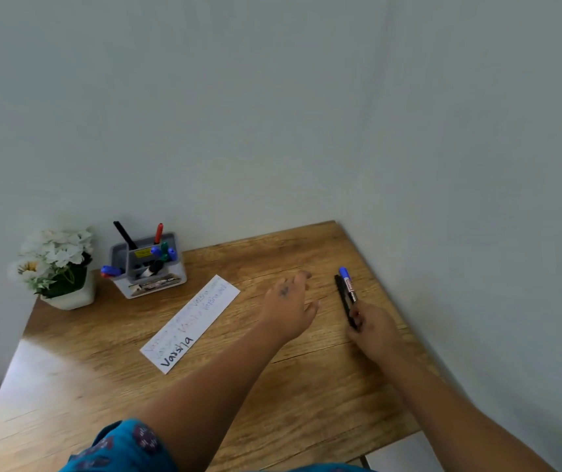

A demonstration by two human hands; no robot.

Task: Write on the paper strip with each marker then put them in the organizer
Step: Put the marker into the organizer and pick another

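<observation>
1. Most markers already stand in the grey organizer; the paper strip carries several written lines, so the task looks nearly done.
2. Left: a blue-capped marker and a black marker, lying side by side at the right.
3. The right hand has fingers closed on their near ends; the left hand hovers, fingers loosely spread.
4. Wooden surface in a pale-walled corner, with a flower pot.

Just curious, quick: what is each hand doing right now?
Left hand: open, holding nothing.
Right hand: fingers closed on the blue-capped marker.
</observation>
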